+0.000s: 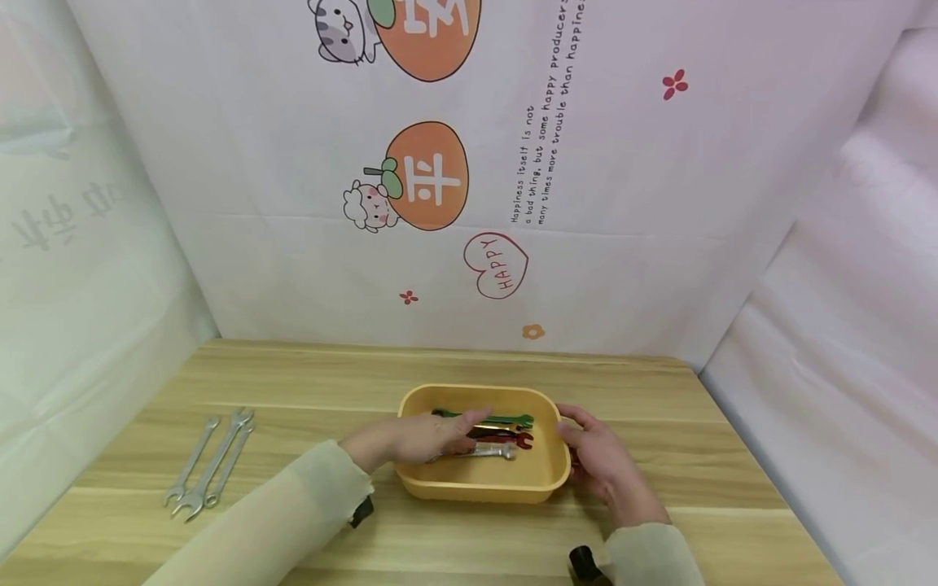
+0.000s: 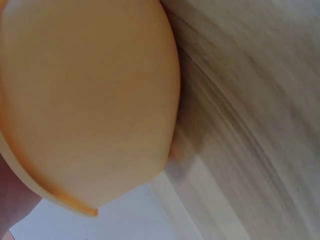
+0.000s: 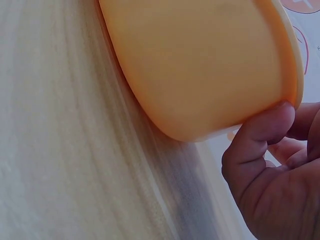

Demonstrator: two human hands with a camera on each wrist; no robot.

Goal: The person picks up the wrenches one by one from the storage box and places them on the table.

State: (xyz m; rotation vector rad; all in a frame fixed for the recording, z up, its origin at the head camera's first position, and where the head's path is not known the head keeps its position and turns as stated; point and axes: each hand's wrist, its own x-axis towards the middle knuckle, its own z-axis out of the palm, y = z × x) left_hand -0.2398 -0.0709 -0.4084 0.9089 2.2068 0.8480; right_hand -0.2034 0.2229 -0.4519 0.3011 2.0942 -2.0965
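Note:
A yellow plastic bin (image 1: 484,491) stands on the table with several open-end wrenches in it: a green wrench (image 1: 523,422), a red wrench (image 1: 523,440), a silver wrench (image 1: 507,451) and others partly covered. My left hand (image 1: 418,438) reaches over the bin's left rim, thumb extended apart from the fingers, right above the wrenches' left ends. Those fingertips are partly hidden among the tools. At the opposite end, my right hand (image 1: 602,456) holds the bin by its rim; in the right wrist view the thumb (image 3: 272,122) presses the bin's outer wall (image 3: 200,65) just below the rim.
Three silver wrenches (image 1: 208,464) lie side by side on the wooden table (image 1: 330,374) at the left. A white printed sheet (image 1: 623,285) rises behind the table, and white sheets hang at both sides.

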